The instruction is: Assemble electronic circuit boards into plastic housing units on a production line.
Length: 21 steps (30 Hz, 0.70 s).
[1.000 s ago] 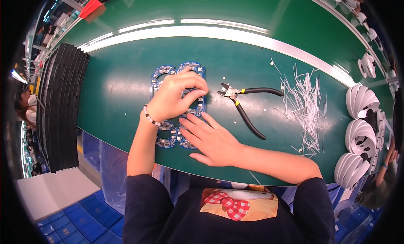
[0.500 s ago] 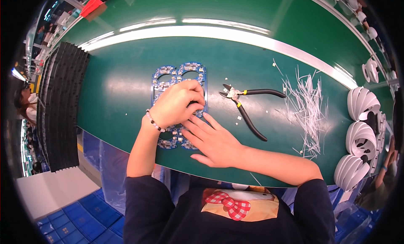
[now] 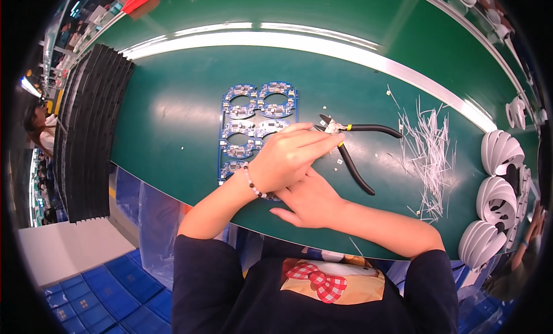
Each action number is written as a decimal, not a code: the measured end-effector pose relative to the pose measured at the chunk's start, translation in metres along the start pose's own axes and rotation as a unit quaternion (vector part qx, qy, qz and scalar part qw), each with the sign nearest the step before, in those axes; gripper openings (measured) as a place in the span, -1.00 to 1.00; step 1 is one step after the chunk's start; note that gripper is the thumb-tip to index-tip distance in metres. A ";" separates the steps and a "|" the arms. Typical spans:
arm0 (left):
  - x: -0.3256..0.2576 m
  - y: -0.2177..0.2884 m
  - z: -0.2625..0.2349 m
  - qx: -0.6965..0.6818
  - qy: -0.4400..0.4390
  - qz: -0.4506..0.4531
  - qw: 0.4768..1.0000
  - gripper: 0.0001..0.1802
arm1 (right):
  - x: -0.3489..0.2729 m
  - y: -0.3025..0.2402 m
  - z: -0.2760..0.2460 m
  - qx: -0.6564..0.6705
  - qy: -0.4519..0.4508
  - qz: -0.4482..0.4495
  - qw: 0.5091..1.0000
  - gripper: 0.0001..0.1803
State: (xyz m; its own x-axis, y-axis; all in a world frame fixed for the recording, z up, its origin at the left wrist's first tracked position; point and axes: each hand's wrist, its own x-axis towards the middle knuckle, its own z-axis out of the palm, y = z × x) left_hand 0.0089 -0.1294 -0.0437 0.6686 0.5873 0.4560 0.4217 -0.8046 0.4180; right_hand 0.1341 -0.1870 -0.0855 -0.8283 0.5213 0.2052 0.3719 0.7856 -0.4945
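Note:
A blue panel of joined circuit boards point(image 3: 239, 95) with round cut-outs lies on the green table. My left hand point(image 3: 282, 161) reaches across its lower right part, fingers stretched out toward the right. Their tips come close to the cutting pliers point(image 3: 334, 126), which lie with jaws and black handles apart. I see nothing held in that hand. Below it, my right hand point(image 3: 311, 201) rests over the panel's near end with its thumb spread. The left hand covers the right fingertips and part of the panel.
Right of the pliers lies a loose pile of thin white strips point(image 3: 429, 161), with small white bits scattered around. White curved plastic parts point(image 3: 495, 201) are stacked at the right edge. Tall black trays point(image 3: 92, 132) stand at the left. A raised white strip point(image 3: 305, 49) crosses the back.
My left hand has moved right, off the middle of the panel, and its curled fingers have straightened toward the pliers. The right hand stays near the panel's near end. The whole view has shifted slightly.

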 end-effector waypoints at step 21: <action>-0.032 -0.075 -0.067 0.126 0.024 -0.277 0.952 -0.96 | 0.004 -0.001 -0.007 0.007 0.054 0.003 0.998 -0.27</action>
State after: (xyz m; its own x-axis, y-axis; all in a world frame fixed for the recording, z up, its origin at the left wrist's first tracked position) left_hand -0.0858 -0.0822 -0.0369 0.2744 0.9263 0.2582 0.8390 -0.3618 0.4064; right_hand 0.1334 -0.1840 -0.0785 -0.7756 0.5593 0.2926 0.3695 0.7781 -0.5079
